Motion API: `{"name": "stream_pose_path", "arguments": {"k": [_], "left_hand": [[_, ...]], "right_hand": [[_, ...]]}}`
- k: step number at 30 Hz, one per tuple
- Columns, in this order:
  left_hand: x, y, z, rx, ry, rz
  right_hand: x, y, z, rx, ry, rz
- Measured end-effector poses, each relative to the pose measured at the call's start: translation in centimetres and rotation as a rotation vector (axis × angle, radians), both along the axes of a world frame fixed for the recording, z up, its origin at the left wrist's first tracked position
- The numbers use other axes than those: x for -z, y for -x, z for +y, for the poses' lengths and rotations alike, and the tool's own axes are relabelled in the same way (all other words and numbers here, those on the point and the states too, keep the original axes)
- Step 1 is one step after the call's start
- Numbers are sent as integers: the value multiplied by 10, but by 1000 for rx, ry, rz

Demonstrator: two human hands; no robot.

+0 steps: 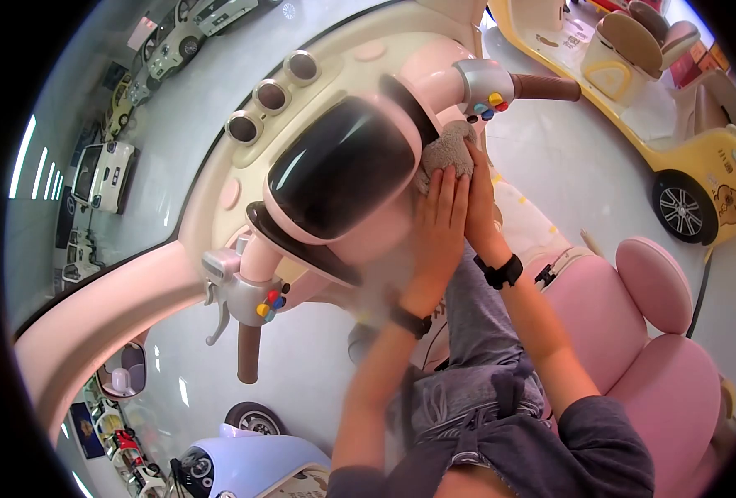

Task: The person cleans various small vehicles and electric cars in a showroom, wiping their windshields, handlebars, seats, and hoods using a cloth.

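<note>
A grey-brown cloth (448,153) is bunched against the pink panel, just right of the glossy black display (343,166). My left hand (443,212) presses on the cloth's lower part with its fingers together. Beside it, my right hand (484,195) holds the cloth's right edge, its thumb side hidden. Both hands touch each other. Above them is the handlebar's silver switch block (482,85) with coloured buttons and a brown grip (546,87). The other brown grip (249,353) points down at the left.
Pink seats (584,319) are at the right, with a yellow vehicle (700,183) beyond. Three round dark-faced vents (271,96) line the dashboard. The pink frame (119,290) curves round the left. A pale blue vehicle (252,465) stands below.
</note>
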State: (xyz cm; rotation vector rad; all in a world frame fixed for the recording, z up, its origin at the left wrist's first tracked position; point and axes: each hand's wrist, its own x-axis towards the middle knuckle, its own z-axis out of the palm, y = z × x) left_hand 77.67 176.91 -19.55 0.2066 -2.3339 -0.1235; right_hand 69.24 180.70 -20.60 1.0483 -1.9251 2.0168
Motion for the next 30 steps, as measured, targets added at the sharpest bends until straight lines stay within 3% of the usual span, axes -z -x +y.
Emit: {"name": "stream_pose_path", "arguments": {"k": [10,16,19,22,25,30], "left_hand": [[14,-4,2,-76,153,-71],[5,-14,9,8,-13,-198],[-3,-28,22,114,-163,-52],[-18,-51,34,15,-264,5],[-37,-87,24,-33,-200,79],[-74,-161,5,-179,79,425]], "right_hand": [[16,-6,4,189,-33,147],[7,-15,24,178,-85,-7],[-10,-31,34,237,-46,-35],[-31,-53,33,101,-35,15],[-59,-79,19,9,50,185],[-121,-141,-8,-245,202,447]]}}
